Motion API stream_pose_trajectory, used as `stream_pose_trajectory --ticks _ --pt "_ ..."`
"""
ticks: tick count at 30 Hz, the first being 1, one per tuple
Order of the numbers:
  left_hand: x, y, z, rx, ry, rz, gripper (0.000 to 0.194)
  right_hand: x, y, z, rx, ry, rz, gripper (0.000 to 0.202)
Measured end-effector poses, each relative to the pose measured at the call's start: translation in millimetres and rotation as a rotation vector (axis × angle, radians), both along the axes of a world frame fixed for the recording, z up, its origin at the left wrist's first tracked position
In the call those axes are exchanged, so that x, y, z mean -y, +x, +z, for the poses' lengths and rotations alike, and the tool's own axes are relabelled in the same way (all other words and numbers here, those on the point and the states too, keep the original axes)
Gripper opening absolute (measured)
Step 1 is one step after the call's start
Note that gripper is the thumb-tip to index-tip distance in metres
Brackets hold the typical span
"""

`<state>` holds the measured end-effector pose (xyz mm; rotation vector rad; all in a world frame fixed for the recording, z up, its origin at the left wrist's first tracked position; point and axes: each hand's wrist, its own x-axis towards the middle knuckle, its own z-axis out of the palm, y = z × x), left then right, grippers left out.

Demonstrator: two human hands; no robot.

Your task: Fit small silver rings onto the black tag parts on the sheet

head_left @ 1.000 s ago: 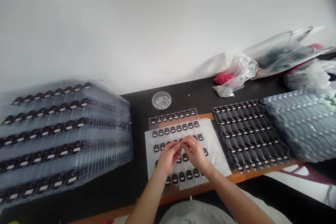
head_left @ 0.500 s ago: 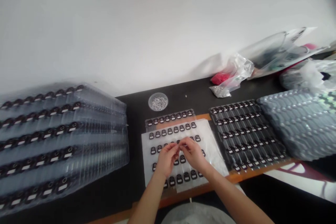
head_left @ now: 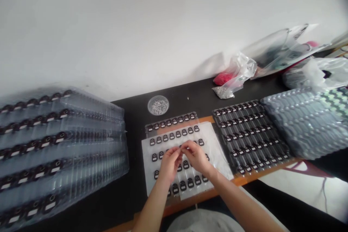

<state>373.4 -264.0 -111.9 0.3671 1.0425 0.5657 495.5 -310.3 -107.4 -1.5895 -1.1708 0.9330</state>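
Observation:
My left hand (head_left: 169, 163) and my right hand (head_left: 196, 156) meet fingertip to fingertip over the middle of a clear plastic tray. Both are closed in a pinch; whatever lies between the fingertips is too small to make out. Beneath them, rows of small black pieces (head_left: 175, 188), each with a ring mark and a white label patch, sit in the tray. A white sheet (head_left: 217, 152) lies under most of it, and the tray's far row (head_left: 169, 122) shows beyond the sheet. My hands hide some of the middle pieces.
A round clear dish (head_left: 158, 105) of small silvery parts stands behind the tray. To the left rises a tall stack of filled trays (head_left: 100, 141). On the right are another filled tray (head_left: 250, 134), stacked clear trays (head_left: 307, 119) and plastic bags (head_left: 231, 78) against the wall.
The whole view has shifted slightly, so things appear a little farther left. My hands keep the same pinch over the tray.

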Motion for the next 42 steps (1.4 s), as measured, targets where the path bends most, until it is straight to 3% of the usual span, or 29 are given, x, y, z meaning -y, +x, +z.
stream_pose_trajectory --ticks 5,8,10,15,19,23,29,42 --pt "-3 6 0.9 -0.014 0.043 0.015 0.02 -7 0 -2.1 -0.02 0.0 -0.02 0.014" --pt "-13 6 -6.0 -0.117 0.161 -0.021 0.019 -9 -1 -4.5 -0.025 0.002 -0.064 0.013" --pt "-29 5 -14.0 -0.314 0.36 -0.061 0.016 -8 -1 -7.7 -0.019 -0.002 -0.1 0.012" --pt "-88 6 -39.3 -0.905 1.127 -0.323 0.008 11 5 -22.7 -0.019 -0.103 -0.13 0.01" --pt "-124 11 -57.5 -1.126 1.456 -0.599 0.015 32 10 -34.3 -0.039 -0.17 -0.159 0.01" --pt "-138 15 -66.9 -1.237 1.571 -0.803 0.02 49 14 -40.5 -0.055 -0.215 -0.175 0.009" --pt "-141 17 -66.2 -1.299 1.65 -0.955 0.021 69 21 -44.5 -0.081 -0.258 -0.196 0.01" --pt "-143 18 -66.0 -1.345 1.699 -1.041 0.021 87 24 -46.7 -0.081 -0.261 -0.215 0.014"
